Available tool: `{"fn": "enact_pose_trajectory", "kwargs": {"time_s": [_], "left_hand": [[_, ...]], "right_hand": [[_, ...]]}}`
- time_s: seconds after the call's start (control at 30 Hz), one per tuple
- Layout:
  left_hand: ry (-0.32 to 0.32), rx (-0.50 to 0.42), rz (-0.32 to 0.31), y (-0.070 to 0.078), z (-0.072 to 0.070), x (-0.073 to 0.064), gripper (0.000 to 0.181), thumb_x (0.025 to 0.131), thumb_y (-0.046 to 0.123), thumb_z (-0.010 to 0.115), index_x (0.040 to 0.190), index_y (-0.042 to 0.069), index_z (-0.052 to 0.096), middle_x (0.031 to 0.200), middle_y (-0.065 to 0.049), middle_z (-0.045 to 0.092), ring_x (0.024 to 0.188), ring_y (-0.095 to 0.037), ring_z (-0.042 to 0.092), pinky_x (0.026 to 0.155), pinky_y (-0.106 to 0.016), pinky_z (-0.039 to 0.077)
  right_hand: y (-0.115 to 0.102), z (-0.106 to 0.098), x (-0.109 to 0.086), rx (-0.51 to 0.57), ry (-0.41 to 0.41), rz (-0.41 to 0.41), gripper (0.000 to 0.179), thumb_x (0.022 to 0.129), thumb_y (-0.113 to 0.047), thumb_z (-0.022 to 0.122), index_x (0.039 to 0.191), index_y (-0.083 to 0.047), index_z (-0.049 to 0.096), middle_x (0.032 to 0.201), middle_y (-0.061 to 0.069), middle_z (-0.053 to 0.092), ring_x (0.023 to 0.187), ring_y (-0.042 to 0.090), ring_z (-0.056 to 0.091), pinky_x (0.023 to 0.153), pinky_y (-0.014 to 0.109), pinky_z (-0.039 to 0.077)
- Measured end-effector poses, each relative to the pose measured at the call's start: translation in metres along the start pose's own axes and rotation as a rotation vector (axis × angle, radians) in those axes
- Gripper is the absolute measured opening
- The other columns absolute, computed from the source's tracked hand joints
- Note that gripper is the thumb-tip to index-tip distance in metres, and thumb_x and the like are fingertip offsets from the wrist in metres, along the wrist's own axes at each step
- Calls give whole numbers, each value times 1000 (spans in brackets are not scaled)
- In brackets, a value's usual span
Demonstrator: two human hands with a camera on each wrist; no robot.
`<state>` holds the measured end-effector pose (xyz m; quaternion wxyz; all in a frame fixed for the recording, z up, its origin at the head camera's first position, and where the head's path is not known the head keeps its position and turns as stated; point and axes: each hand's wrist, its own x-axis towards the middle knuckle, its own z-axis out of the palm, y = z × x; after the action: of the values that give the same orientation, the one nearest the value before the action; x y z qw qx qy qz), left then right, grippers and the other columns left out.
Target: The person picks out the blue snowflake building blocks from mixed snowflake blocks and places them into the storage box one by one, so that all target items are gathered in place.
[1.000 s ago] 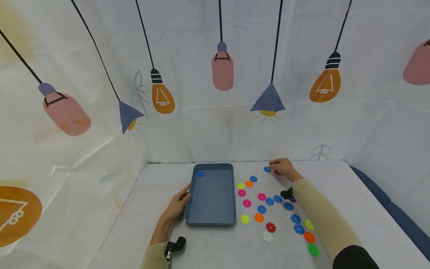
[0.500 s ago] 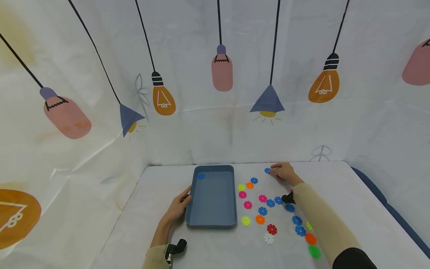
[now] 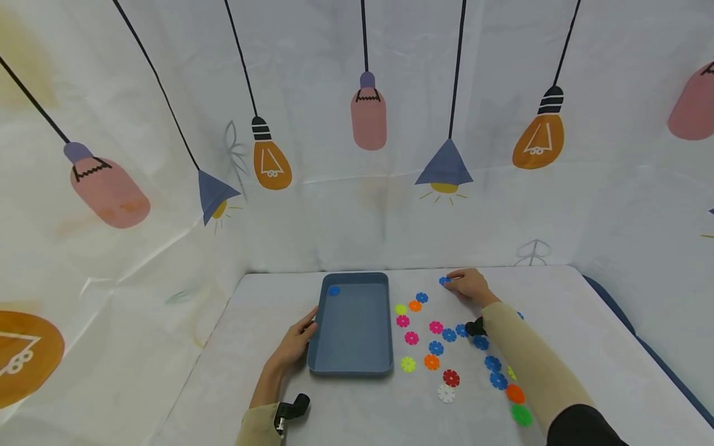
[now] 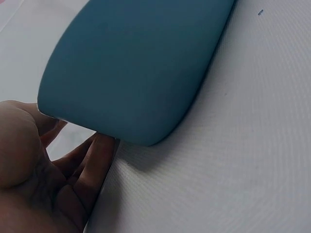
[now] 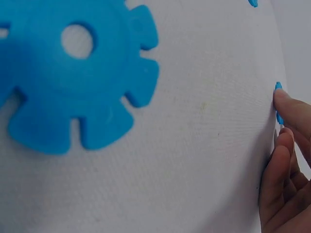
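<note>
Taking hold of the blue disc (image 3: 443, 280) near the far edge of the white table (image 3: 357, 412) seems to be the step in hand. Because the disc is thin and appears to lie flat, one rim should be pressed lightly, so that the opposite rim may be raised and then pinched between thumb and forefinger. It should not be pushed further outward, as it could be slid over the edge. Care is also needed with the black wrist camera (image 3: 476, 327) and the right sleeve (image 3: 535, 353), by which the other discs (image 3: 432, 362) could be dragged.

The right hand (image 3: 468, 284) is seen with bent fingers, and the blue disc is touched by a fingertip; whether a pinch is already closed cannot be told. The left hand (image 3: 292, 341) is loosely spread, and the left side of the grey-blue tray (image 3: 351, 334) is touched by its fingers; no closed grip is seen. Near the far left corner of this tray, one blue piece (image 3: 333, 290) is contained.
</note>
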<state>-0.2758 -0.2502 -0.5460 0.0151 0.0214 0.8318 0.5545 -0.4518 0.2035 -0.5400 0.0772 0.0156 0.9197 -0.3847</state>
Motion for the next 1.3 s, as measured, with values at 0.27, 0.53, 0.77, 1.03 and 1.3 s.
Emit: {"fn": "enact_pose_trajectory", "kwargs": {"time_s": [0.27, 0.53, 0.77, 1.03, 1.3], "left_hand": [[-18, -50, 8, -1, 0, -2, 49, 103, 16, 50, 151, 10, 37, 140, -27, 44, 128, -39, 43, 98, -57, 37], [-18, -28, -11, -1, -1, -5, 49, 103, 15, 49, 151, 11, 37, 139, -27, 46, 125, -39, 45, 97, -57, 39], [-21, -42, 0, -1, -1, -3, 49, 104, 12, 47, 151, 7, 35, 138, -30, 45, 125, -41, 44, 96, -59, 38], [-20, -26, 18, 2, -1, -2, 49, 104, 16, 48, 151, 12, 37, 135, -24, 50, 122, -36, 47, 97, -55, 39], [10, 5, 6, -4, -2, -4, 49, 103, 18, 50, 150, 14, 39, 134, -21, 52, 122, -34, 48, 99, -53, 38]], "right_hand": [[-3, -3, -5, 56, 15, -8, 43, 84, -25, 76, 120, -3, 67, 112, 18, 61, 83, 25, 56, 73, 36, 46], [1, 5, -9, 169, 32, 49, 33, 87, -21, 72, 111, 1, 65, 83, 8, 63, 72, 20, 55, 63, 29, 47], [-6, 8, -11, 141, 53, 45, 39, 89, -23, 70, 118, 2, 64, 89, 12, 62, 72, 22, 55, 63, 30, 46], [-12, 0, -12, -24, 53, -44, 42, 83, -25, 76, 115, 1, 68, 111, 22, 64, 96, 35, 56, 84, 46, 47], [-17, 8, -19, 193, 75, -8, 28, 89, -13, 70, 112, 4, 66, 86, 13, 67, 67, 19, 61, 60, 28, 51]]}}
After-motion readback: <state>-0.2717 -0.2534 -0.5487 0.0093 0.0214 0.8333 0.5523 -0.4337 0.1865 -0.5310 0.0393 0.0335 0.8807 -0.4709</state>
